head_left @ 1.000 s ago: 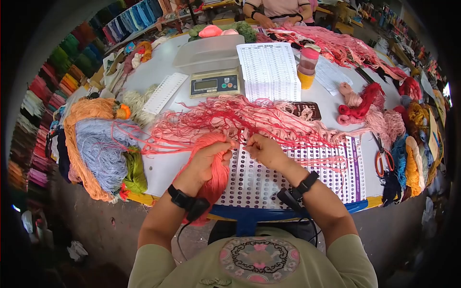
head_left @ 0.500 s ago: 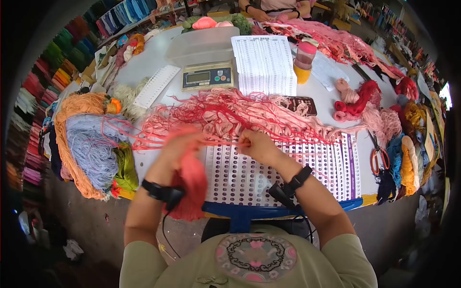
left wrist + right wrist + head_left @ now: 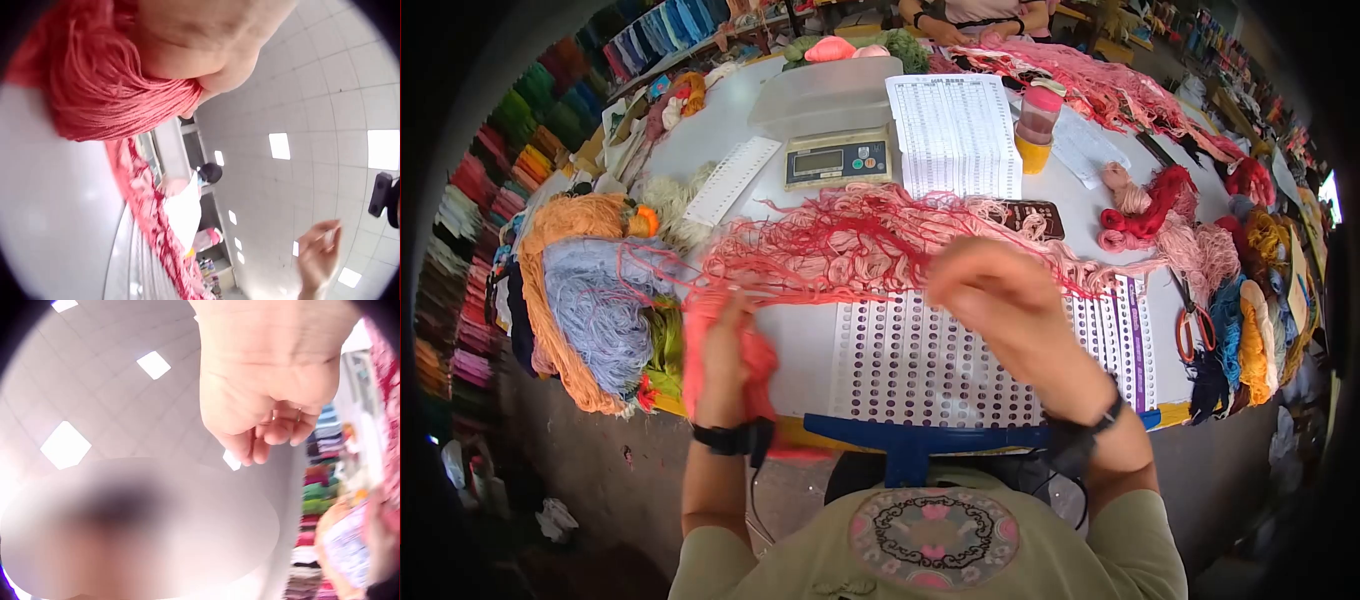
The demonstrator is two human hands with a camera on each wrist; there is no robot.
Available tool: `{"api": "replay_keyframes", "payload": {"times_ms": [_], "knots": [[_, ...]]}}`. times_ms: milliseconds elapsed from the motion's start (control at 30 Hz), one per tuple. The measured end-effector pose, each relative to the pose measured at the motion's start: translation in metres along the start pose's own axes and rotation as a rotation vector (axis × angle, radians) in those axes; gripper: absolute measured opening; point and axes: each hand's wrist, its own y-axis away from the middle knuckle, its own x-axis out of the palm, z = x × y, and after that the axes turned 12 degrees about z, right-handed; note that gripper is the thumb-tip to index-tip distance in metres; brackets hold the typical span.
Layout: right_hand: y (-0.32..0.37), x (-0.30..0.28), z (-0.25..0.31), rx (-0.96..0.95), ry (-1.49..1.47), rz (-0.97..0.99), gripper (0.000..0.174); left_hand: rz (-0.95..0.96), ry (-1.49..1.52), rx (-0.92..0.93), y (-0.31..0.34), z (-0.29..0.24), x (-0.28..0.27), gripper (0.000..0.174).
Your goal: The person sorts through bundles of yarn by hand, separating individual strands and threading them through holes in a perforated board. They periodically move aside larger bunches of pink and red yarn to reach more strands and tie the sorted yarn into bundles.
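Observation:
A coral-pink skein of thread (image 3: 757,368) hangs from my left hand (image 3: 722,365), at the left of the table's front edge. In the left wrist view the skein (image 3: 106,81) drapes in a thick loop round the hand, which grips it. My right hand (image 3: 1005,305) is lifted over the right part of the punched card, blurred in the head view. Its fingers (image 3: 278,430) bend loosely downward in the right wrist view, with no thread visible in them. Behind both hands stretches a long pile of pink and red threads (image 3: 850,245).
A white card with rows of punched holes (image 3: 920,370) lies at the front. Farther back are a digital scale (image 3: 837,160), printed sheets (image 3: 955,135) and a pink-lidded jar (image 3: 1037,125). Scissors (image 3: 1195,330) and coloured yarns lie right; blue-grey yarn (image 3: 595,310) lies left. Another person sits opposite.
The left hand has moved left with the coral skein, away from the right hand. The right hand has left the threads near the pile and risen toward the camera, its fingers loosening.

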Motion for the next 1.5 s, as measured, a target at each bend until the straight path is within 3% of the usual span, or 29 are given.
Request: {"api": "replay_keyframes", "payload": {"times_ms": [33, 100, 133, 167, 333, 367, 400, 900, 967, 1133, 1300, 1367, 1433, 1467, 1500], "knots": [[0.004, 0.008, 0.037, -0.176, 0.052, 0.06, 0.016, 0.018, 0.028, -0.057, 0.002, 0.021, 0.009, 0.019], [0.017, 0.021, 0.039, -0.185, 0.036, 0.047, 0.015, 0.082, -0.025, -0.084, 0.012, 0.046, 0.031, 0.018], [-0.009, 0.011, 0.04, -0.196, 0.024, 0.035, 0.015, 0.106, -0.089, -0.078, 0.014, 0.051, 0.04, 0.017], [0.051, -0.006, 0.056, -0.207, 0.014, 0.023, 0.015, 0.113, -0.085, -0.078, 0.016, 0.05, 0.042, 0.017], [0.065, 0.037, 0.058, -0.287, -0.022, -0.012, 0.013, 0.093, -0.002, -0.072, 0.012, 0.052, 0.036, 0.016], [0.127, 0.019, 0.073, -0.307, -0.036, -0.025, 0.013, 0.1, -0.007, -0.068, 0.012, 0.053, 0.03, 0.016], [0.085, 0.036, 0.066, -0.321, -0.048, -0.035, 0.012, 0.11, -0.001, -0.067, 0.013, 0.056, 0.028, 0.015], [0.14, 0.067, 0.073, -0.46, -0.308, -0.098, 0.008, 0.102, -0.074, -0.04, 0.017, 0.05, 0.04, 0.017], [0.098, 0.07, 0.067, -0.489, -0.344, -0.102, 0.007, 0.137, -0.089, -0.051, 0.015, 0.052, 0.038, 0.017], [0.151, 0.077, 0.09, -0.529, -0.432, -0.163, 0.006, 0.132, -0.095, -0.062, 0.015, 0.054, 0.036, 0.017], [0.126, 0.087, 0.082, -0.57, -0.521, -0.21, 0.006, 0.106, -0.048, -0.033, 0.017, 0.052, 0.039, 0.018], [0.092, 0.086, 0.083, -0.611, -0.57, -0.252, 0.006, 0.136, -0.041, 0.07, 0.022, 0.042, 0.033, 0.018], [0.136, 0.06, 0.103, -0.642, -0.605, -0.254, 0.006, 0.081, -0.09, 0.086, 0.03, 0.025, 0.023, 0.018], [0.03, 0.077, 0.087, -0.659, -0.618, -0.244, 0.006, 0.026, -0.132, 0.104, 0.031, 0.013, 0.017, 0.019], [0.026, 0.077, 0.09, -0.67, -0.636, -0.234, 0.006, 0.123, -0.14, 0.132, 0.034, -0.004, 0.01, 0.028]]}}
